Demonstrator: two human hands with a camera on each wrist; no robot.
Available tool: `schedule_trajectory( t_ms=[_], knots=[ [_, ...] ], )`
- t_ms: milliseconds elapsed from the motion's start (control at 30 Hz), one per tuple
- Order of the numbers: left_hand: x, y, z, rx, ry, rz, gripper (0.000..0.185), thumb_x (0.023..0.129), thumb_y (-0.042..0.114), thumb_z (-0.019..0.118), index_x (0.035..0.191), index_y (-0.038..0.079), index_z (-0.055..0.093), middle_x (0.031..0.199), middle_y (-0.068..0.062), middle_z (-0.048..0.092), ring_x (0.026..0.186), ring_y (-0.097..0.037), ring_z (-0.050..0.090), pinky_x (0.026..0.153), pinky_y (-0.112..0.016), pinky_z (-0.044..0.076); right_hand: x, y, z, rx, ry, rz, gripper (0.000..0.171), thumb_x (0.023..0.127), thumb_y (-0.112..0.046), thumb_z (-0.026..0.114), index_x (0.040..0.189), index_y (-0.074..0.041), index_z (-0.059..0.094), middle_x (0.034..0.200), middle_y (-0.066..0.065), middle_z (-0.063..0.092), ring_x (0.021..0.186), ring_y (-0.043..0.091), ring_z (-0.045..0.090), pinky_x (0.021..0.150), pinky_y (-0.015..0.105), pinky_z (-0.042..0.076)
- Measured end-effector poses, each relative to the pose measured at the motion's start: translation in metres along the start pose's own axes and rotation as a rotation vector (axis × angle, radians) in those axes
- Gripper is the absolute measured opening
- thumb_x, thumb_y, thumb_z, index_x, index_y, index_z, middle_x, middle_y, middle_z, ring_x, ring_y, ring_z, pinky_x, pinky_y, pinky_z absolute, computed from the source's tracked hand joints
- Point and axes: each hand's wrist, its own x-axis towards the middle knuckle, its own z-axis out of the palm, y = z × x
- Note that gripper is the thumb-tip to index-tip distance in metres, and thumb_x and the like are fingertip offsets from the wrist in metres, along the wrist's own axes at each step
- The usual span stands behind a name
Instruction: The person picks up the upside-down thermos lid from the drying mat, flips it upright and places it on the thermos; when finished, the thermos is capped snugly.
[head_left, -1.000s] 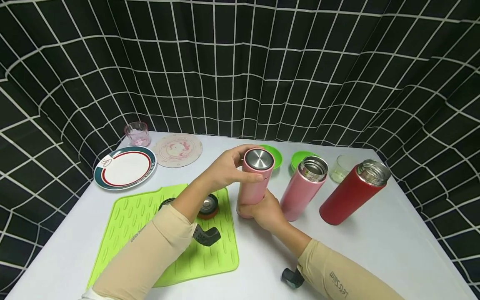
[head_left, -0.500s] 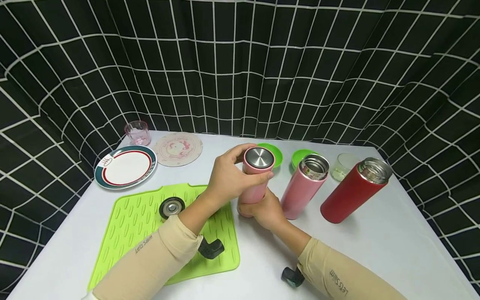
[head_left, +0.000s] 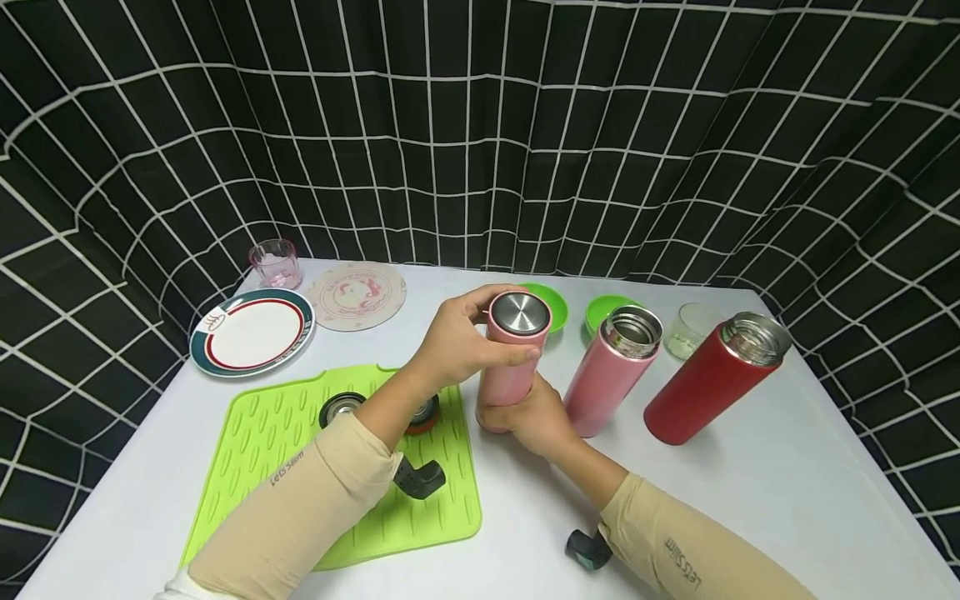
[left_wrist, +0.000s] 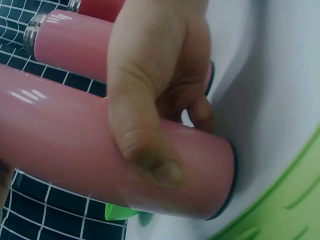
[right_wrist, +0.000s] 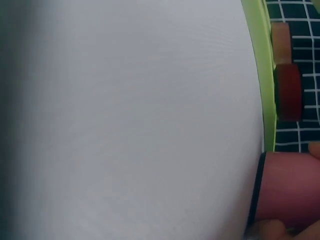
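A pink thermos (head_left: 510, 375) with a steel-topped lid (head_left: 520, 313) stands upright on the white table. My left hand (head_left: 467, 337) grips it at the lid, thumb across the front and fingers behind. Lower down, my right hand (head_left: 532, 419) wraps round the body near its base; the left wrist view shows that right hand (left_wrist: 155, 95) close up, thumb along the pink wall. To the right stand a second pink thermos (head_left: 606, 383) and a red thermos (head_left: 701, 396), both without lids, their steel mouths showing.
A green drying mat (head_left: 262, 442) lies at the left, with a lid (head_left: 341, 406) and a red-rimmed lid (head_left: 426, 415) partly behind my left forearm. Behind are a plate (head_left: 255, 333), a round mat (head_left: 360, 296), a pink glass (head_left: 275, 265), green bowls (head_left: 551, 304) and a clear glass (head_left: 688, 329).
My left hand has turned slightly at the lid, and its forearm has shifted over the mat, exposing more of one lid and then covering part of it again. My right hand keeps its hold.
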Motion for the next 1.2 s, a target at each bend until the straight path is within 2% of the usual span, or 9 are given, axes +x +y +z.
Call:
schedule_trajectory(
  t_ms=[167,333,467,600,700,833,933,1033,1200],
  knots=[
    [-0.007,-0.004,0.003,-0.005,-0.006,-0.002,0.065,0.071,0.017,0.088,0.129,0.018,0.059,0.114,0.007,0.065,0.101,-0.016,0.062,0.086,-0.036,0.052,-0.002,-0.002,0.002,0.038,-0.037,-0.006,0.050,0.064,-0.001,0.085,0.108,-0.006,0.060,0.088,0.005,0.064,0.081,0.022,0.057,0.074,0.033,0.048],
    [-0.013,-0.008,0.008,-0.033,-0.007,-0.014,0.065,0.073,0.018,0.086,0.131,0.019,0.055,0.117,0.006,0.063,0.102,-0.015,0.061,0.086,-0.035,0.052,-0.007,-0.002,0.003,-0.042,0.007,-0.014,0.065,0.063,-0.009,0.090,0.118,-0.009,0.056,0.097,0.005,0.065,0.087,0.020,0.060,0.079,0.034,0.049],
    [-0.020,-0.010,0.007,-0.073,-0.003,-0.078,0.069,0.076,0.017,0.084,0.136,0.020,0.050,0.120,0.001,0.060,0.103,-0.020,0.060,0.086,-0.036,0.053,-0.018,-0.002,0.008,-0.118,0.019,0.009,0.073,0.068,-0.021,0.089,0.126,-0.004,0.048,0.114,0.010,0.059,0.103,0.024,0.058,0.089,0.040,0.048],
    [-0.030,-0.009,0.000,-0.040,0.017,-0.162,0.089,0.075,0.027,0.084,0.148,0.020,0.033,0.133,-0.002,0.048,0.118,-0.018,0.050,0.097,-0.036,0.046,-0.042,-0.009,0.007,-0.149,-0.030,0.096,0.087,0.077,-0.028,0.083,0.139,0.006,0.032,0.134,0.024,0.044,0.122,0.040,0.048,0.098,0.052,0.043],
    [-0.046,-0.005,-0.016,0.050,0.074,-0.173,0.107,0.072,0.035,0.085,0.153,0.020,0.017,0.143,-0.001,0.036,0.129,-0.014,0.036,0.106,-0.039,0.035,-0.065,-0.017,0.001,-0.164,-0.105,0.167,0.094,0.080,-0.032,0.080,0.145,0.004,0.023,0.143,0.025,0.036,0.129,0.045,0.041,0.101,0.055,0.039],
    [-0.078,0.002,-0.054,0.149,0.115,-0.145,0.106,0.075,0.033,0.084,0.153,0.017,0.014,0.148,0.000,0.027,0.133,-0.014,0.028,0.110,-0.044,0.028,-0.093,-0.024,-0.010,-0.276,-0.187,0.176,0.088,0.079,-0.041,0.080,0.144,-0.005,0.033,0.139,0.011,0.044,0.122,0.032,0.047,0.096,0.048,0.043],
    [-0.095,0.006,-0.085,0.282,0.056,-0.151,0.094,0.079,0.029,0.082,0.151,0.016,0.023,0.146,-0.001,0.032,0.130,-0.016,0.032,0.106,-0.044,0.032,-0.107,-0.025,-0.020,-0.377,-0.208,0.129,0.078,0.079,-0.046,0.079,0.139,-0.010,0.043,0.129,0.002,0.051,0.110,0.021,0.049,0.085,0.040,0.045],
    [-0.103,0.008,-0.113,0.520,-0.042,-0.209,0.086,0.078,0.039,0.081,0.147,0.015,0.036,0.140,-0.001,0.040,0.125,-0.019,0.037,0.102,-0.044,0.036,-0.113,-0.028,-0.029,-0.431,-0.210,0.083,0.070,0.080,-0.046,0.079,0.134,-0.014,0.049,0.122,-0.001,0.055,0.102,0.018,0.050,0.079,0.035,0.046],
    [-0.122,-0.006,-0.143,0.902,-0.166,-0.403,0.094,0.064,0.060,0.083,0.138,0.012,0.050,0.126,-0.005,0.054,0.116,-0.024,0.049,0.095,-0.048,0.044,-0.114,-0.030,-0.033,-0.483,-0.240,-0.012,0.061,0.078,-0.040,0.082,0.127,-0.017,0.054,0.113,-0.005,0.058,0.097,0.015,0.052,0.075,0.031,0.048]
  ],
)
